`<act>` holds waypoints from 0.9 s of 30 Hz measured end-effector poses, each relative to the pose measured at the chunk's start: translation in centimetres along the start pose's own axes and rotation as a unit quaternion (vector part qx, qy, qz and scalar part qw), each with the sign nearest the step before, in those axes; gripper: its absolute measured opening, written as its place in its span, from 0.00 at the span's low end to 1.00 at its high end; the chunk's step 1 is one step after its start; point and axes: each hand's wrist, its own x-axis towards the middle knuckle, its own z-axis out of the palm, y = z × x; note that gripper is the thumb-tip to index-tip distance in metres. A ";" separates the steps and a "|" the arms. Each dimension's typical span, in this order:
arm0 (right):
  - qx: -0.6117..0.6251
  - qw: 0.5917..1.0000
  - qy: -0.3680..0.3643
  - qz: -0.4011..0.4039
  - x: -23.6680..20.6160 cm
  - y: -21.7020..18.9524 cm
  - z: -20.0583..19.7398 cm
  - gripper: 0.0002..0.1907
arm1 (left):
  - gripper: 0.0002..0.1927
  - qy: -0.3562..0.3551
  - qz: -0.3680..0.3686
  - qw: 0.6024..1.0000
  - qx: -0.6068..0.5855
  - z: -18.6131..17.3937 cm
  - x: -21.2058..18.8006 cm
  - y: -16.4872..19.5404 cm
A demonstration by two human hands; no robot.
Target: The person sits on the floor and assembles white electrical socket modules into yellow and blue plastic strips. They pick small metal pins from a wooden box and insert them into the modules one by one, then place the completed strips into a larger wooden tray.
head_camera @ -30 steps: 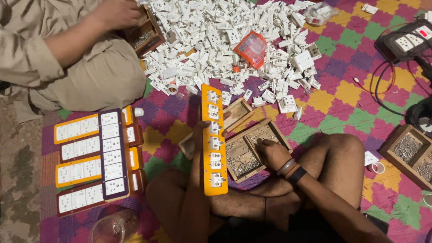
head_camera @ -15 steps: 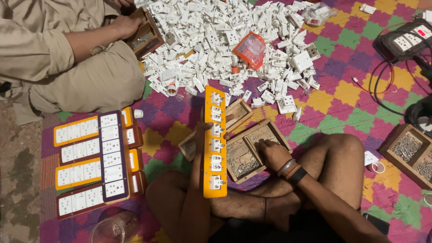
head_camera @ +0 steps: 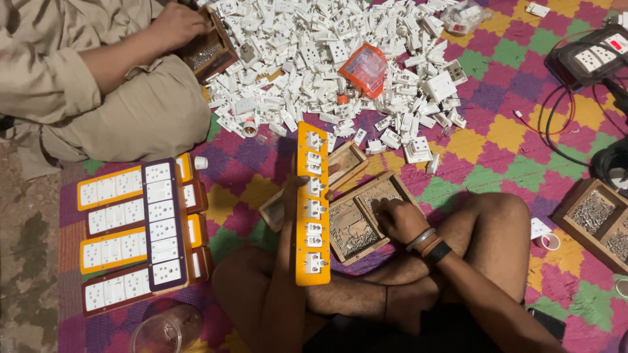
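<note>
A person sits cross-legged on a patchwork floor mat [head_camera: 504, 137], seen from above. The left hand [head_camera: 292, 196] grips the edge of a long orange switch panel [head_camera: 312, 202] fitted with white sockets, holding it lengthwise over the left knee. The right hand [head_camera: 399, 219], fingers curled down, rests inside a wooden compartment tray [head_camera: 356, 225] of small screws, just beside the panel; whether it pinches a screw cannot be told. Beyond the panel's far end lies a large heap of white socket parts [head_camera: 314, 52] with an orange packet [head_camera: 366, 68] on it. To the left, a stack of finished panels [head_camera: 134, 232] sits near the mat's edge. Another person's hand [head_camera: 173, 26] touches a second box [head_camera: 209, 49] at the top left. Bare mat stays open on the right, between the heap and a screw tray [head_camera: 592, 222].
</note>
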 end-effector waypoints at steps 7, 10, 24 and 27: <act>0.079 0.993 0.008 0.084 0.3 -0.2 -0.7 0.08 | 0.46 0.014 0.000 1.000 0.020 1.1 0.0 0.2; 0.107 0.988 -0.008 0.113 0.4 -0.3 -0.6 0.10 | 0.46 0.013 0.000 1.000 0.017 1.1 -0.1 0.2; 0.121 0.990 0.006 0.071 0.8 1.1 0.3 0.08 | 0.45 0.010 0.011 1.000 0.020 1.3 0.0 0.2; 0.165 0.979 0.013 0.120 1.4 0.5 -0.1 0.05 | 0.46 0.009 0.020 0.999 0.023 0.8 -0.1 0.0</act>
